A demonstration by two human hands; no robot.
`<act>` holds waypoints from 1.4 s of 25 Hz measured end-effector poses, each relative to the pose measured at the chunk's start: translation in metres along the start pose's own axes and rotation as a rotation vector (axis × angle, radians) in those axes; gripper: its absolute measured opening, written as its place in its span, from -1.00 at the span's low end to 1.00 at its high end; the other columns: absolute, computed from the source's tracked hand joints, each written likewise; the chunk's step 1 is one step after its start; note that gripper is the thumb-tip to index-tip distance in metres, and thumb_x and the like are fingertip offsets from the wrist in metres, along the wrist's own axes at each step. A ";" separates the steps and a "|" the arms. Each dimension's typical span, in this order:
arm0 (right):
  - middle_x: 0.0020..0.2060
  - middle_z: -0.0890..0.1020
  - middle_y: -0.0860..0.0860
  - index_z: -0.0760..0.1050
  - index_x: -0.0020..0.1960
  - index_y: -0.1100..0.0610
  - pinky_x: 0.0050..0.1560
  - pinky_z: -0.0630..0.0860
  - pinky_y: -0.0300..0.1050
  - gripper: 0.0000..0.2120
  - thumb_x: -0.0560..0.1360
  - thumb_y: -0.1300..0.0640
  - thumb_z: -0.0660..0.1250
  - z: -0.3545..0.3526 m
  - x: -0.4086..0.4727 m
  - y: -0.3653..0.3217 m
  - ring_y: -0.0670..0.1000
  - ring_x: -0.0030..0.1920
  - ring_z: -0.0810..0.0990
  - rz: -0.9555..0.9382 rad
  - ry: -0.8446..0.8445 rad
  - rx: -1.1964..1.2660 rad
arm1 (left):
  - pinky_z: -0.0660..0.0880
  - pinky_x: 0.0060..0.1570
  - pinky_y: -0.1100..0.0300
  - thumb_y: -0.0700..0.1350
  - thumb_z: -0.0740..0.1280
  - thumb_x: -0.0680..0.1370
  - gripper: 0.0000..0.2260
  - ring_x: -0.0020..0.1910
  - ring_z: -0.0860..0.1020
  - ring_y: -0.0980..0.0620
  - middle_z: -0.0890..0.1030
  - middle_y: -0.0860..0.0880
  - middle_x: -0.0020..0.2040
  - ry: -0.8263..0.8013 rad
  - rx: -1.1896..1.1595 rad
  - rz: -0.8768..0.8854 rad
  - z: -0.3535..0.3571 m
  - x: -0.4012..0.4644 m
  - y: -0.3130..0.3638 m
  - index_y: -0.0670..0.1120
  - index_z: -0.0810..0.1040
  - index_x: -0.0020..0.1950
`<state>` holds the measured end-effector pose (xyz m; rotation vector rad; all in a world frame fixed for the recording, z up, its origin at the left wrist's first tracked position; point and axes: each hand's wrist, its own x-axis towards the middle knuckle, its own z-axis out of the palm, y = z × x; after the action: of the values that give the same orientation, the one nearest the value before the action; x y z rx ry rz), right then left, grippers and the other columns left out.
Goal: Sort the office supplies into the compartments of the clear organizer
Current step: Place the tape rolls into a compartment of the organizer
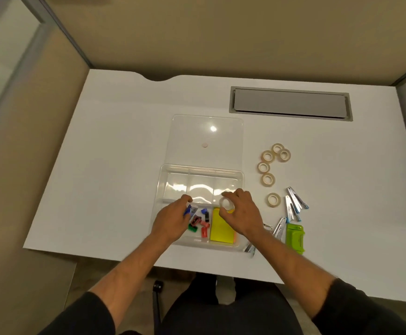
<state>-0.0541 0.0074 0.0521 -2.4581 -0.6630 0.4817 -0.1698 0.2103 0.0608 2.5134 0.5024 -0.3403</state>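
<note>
Resting over the near-left compartment of the clear plastic organizer (163, 189), the left hand (170, 220) is seen pinching a small blue clip (188, 210) above other coloured clips (200, 223). A clear tape roll (226, 203) is gripped by the right hand (242, 213) above the yellow sticky notes (221, 229). Six beige tape rolls (267, 168) are left loose on the white worktop (112, 153).
</note>
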 end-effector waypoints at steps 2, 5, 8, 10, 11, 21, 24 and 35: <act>0.04 0.51 -0.03 0.49 0.25 -0.02 -0.03 0.51 -0.07 -0.58 0.40 -0.05 0.37 0.011 -0.001 -0.014 0.04 0.11 0.43 0.001 -0.024 0.008 | 0.56 -0.19 0.25 -0.03 0.38 0.56 -0.64 -0.23 0.57 0.11 0.63 0.06 -0.05 -0.011 0.022 -0.074 -0.001 -0.008 -0.020 0.14 0.29 0.24; 0.04 0.50 -0.04 0.47 0.26 -0.03 -0.03 0.49 -0.09 -0.57 0.41 -0.06 0.35 0.027 0.001 -0.030 0.02 0.13 0.41 -0.001 -0.061 0.021 | 0.59 -0.18 0.21 -0.05 0.37 0.56 -0.66 -0.20 0.60 0.07 0.64 0.02 -0.01 -0.045 0.009 -0.125 -0.001 -0.014 -0.047 0.14 0.29 0.24; 0.03 0.49 -0.06 0.46 0.27 -0.04 -0.06 0.46 -0.13 -0.56 0.42 -0.09 0.35 0.039 0.001 -0.040 0.00 0.12 0.40 -0.003 -0.085 0.013 | 0.54 -0.12 0.25 -0.06 0.36 0.58 -0.67 -0.08 0.63 0.03 0.65 0.00 0.08 -0.054 -0.022 -0.130 0.004 -0.016 -0.067 0.13 0.41 0.31; 0.04 0.48 -0.07 0.46 0.29 -0.03 -0.06 0.44 -0.17 -0.54 0.42 -0.11 0.37 0.043 0.001 -0.045 -0.03 0.10 0.39 0.004 -0.095 0.007 | 0.50 -0.10 0.27 -0.04 0.38 0.57 -0.68 -0.05 0.61 0.04 0.65 -0.01 0.10 -0.047 -0.037 -0.116 0.009 -0.015 -0.076 0.10 0.47 0.31; 0.04 0.49 -0.07 0.46 0.29 -0.03 -0.06 0.44 -0.17 -0.54 0.42 -0.12 0.37 0.044 0.000 -0.048 -0.04 0.10 0.38 0.009 -0.097 0.007 | 0.49 -0.11 0.28 -0.04 0.38 0.56 -0.68 -0.06 0.60 0.06 0.65 -0.01 0.09 -0.040 -0.044 -0.109 0.010 -0.014 -0.079 0.10 0.48 0.31; 0.04 0.53 -0.02 0.47 0.35 -0.01 0.09 0.46 -0.06 -0.52 0.45 -0.07 0.34 0.060 0.015 -0.074 0.04 0.10 0.39 -0.069 -0.156 -0.104 | 0.51 -0.18 0.27 0.05 0.35 0.57 -0.69 -0.08 0.63 0.04 0.66 -0.03 0.09 -0.123 0.008 -0.139 0.017 -0.006 -0.094 0.05 0.49 0.29; 0.10 0.54 -0.01 0.41 0.40 -0.02 0.11 0.44 -0.05 -0.51 0.49 -0.07 0.31 0.066 0.026 -0.082 0.06 0.15 0.38 -0.092 -0.206 -0.155 | 0.51 -0.02 0.21 0.01 0.35 0.58 -0.65 0.03 0.61 0.00 0.62 -0.05 0.18 -0.121 -0.029 -0.133 0.014 -0.004 -0.095 0.01 0.49 0.35; 0.16 0.57 0.07 0.27 0.44 0.06 0.10 0.49 0.04 -0.43 0.49 0.05 0.38 0.094 0.088 -0.111 0.13 0.20 0.41 -0.046 -0.243 -0.160 | 0.43 0.17 0.21 0.12 0.31 0.58 -0.55 0.25 0.53 0.06 0.50 0.05 0.38 0.053 -0.181 -0.150 -0.015 0.001 -0.094 0.10 0.38 0.45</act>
<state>-0.0647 0.1748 0.0260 -2.5497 -0.8851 0.7432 -0.2062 0.2925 0.0288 2.3203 0.7127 -0.2724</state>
